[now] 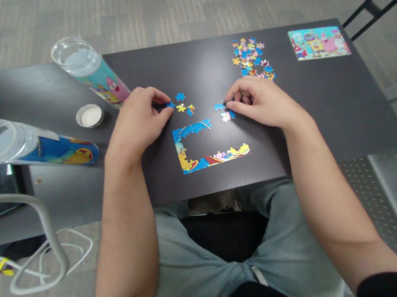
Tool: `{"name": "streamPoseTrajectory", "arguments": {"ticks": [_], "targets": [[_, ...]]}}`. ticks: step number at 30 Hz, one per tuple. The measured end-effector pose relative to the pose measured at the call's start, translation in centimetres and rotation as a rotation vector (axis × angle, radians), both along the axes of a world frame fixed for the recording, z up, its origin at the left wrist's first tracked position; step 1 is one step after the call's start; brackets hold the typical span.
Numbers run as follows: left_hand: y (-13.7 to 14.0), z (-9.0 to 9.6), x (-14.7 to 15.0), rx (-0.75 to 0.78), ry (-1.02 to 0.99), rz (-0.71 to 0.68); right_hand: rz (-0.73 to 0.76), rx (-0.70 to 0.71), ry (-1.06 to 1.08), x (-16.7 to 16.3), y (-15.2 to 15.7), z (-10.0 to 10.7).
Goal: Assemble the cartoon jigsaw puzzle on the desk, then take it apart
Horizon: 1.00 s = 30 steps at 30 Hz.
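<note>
My left hand (143, 117) has thumb and fingertips closed on a blue puzzle piece (170, 105) at the table surface. Just right of it lie a blue piece (179, 97), a yellow piece (181, 108) and a mixed-colour piece (191, 110). My right hand (259, 102) pinches at the edge of a blue puzzle piece (219, 107), its fingertips partly covering what they hold. Below that is a white-and-blue piece (226, 117). Between and nearer to me sits a joined puzzle border (181, 151), with a top strip, left side and bottom strip.
A heap of loose pieces (249, 55) lies beyond my right hand, with a cartoon picture card (319, 43) farther right. Two clear cylinders with printed wraps, one standing tall (97, 76) and one nearer (40, 145), flank a small white lid (90, 116) at the left.
</note>
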<state>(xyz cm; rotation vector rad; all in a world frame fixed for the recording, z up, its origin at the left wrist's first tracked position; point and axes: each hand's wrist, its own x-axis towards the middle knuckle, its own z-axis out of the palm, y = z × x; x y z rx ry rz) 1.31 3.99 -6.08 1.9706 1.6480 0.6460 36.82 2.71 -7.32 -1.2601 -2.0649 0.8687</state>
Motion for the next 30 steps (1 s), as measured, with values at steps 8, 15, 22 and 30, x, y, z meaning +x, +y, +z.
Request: {"name": "streamPoseTrajectory", "arguments": {"ticks": [8, 15, 22, 30], "targets": [[0.4, -0.2, 2.0, 0.051, -0.015, 0.009, -0.009, 0.067, -0.037, -0.7, 0.0, -0.5], [1.3, -1.3, 2.6, 0.079, -0.047, -0.018, -0.009, 0.062, -0.030, -0.2, 0.0, -0.8], [1.5, -1.2, 2.8, 0.048, -0.106, 0.010, -0.021, 0.039, -0.025, -0.2, 0.1, -0.8], [-0.9, 0.4, 5.3, 0.007, -0.417, -0.169, -0.064, 0.038, 0.067, -1.6, -0.7, 0.6]]}}
